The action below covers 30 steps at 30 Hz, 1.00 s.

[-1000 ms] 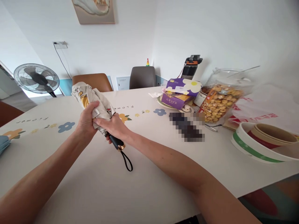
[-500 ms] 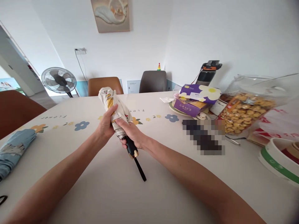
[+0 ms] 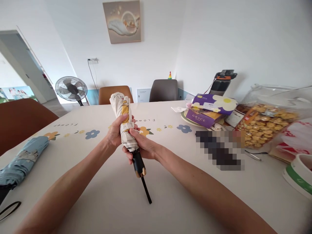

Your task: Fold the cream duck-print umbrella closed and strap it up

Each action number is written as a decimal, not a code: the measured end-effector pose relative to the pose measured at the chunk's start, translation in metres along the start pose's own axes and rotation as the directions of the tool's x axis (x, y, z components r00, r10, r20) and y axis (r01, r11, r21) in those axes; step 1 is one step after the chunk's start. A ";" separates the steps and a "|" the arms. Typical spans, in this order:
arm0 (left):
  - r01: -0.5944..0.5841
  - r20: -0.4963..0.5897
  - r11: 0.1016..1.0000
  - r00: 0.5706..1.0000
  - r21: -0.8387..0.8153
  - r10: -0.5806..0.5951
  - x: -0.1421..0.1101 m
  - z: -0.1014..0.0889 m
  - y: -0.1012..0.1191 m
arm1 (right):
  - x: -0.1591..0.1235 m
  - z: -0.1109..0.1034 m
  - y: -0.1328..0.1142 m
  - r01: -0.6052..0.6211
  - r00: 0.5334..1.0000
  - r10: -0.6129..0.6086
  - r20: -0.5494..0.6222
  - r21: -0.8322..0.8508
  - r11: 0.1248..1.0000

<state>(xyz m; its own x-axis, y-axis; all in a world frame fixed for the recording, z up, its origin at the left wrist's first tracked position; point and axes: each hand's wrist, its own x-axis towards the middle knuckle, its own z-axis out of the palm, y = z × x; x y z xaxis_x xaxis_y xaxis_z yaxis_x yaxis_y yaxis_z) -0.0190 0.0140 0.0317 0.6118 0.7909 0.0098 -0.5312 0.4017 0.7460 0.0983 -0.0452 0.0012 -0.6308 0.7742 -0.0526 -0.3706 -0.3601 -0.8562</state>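
Observation:
A folded white umbrella (image 3: 129, 139) with yellow and cartoon print is held above the table, its top tilted away from me. My left hand (image 3: 116, 130) is closed around the canopy's left side. Lower down, my right hand (image 3: 143, 143) grips the canopy from the right, just above the black handle (image 3: 138, 163). A black wrist strap (image 3: 146, 191) hangs from the handle's gold-coloured end. To the left, a folded blue umbrella (image 3: 26, 159) lies on the table, apart from both hands.
On the white table (image 3: 170, 201), purple packages (image 3: 214, 104), a clear jar of snacks (image 3: 265, 123) and a roll of tape (image 3: 299, 175) crowd the right side. A blurred dark item (image 3: 219, 151) lies before them. Behind stand chairs (image 3: 163, 90) and a fan (image 3: 71, 89).
The white umbrella has turned in my hands, and its canopy looks more tightly wrapped, with a band across it. The view has shifted so that the surroundings sit lower and further right.

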 end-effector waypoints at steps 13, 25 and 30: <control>0.332 0.320 0.924 0.869 0.189 -0.378 -0.020 0.019 -0.023 | -0.023 0.017 -0.049 0.429 0.785 -0.525 -0.329 -0.321 0.844; 0.173 0.028 0.785 0.972 0.594 -0.235 -0.038 0.050 -0.025 | -0.034 0.037 -0.063 0.485 0.657 -0.540 -0.526 -0.254 0.837; 0.056 0.038 0.745 0.993 0.664 -0.109 -0.048 0.060 -0.027 | -0.037 0.046 -0.060 0.514 0.575 -0.607 -0.549 -0.336 0.790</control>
<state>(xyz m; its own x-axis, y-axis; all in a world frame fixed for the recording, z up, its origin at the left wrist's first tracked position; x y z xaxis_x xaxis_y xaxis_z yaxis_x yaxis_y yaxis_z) 0.0009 -0.0621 0.0511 0.6879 0.7244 -0.0463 0.0279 0.0373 0.9989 0.1125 -0.0765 0.0779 0.2367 0.9492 0.2075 -0.3878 0.2882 -0.8755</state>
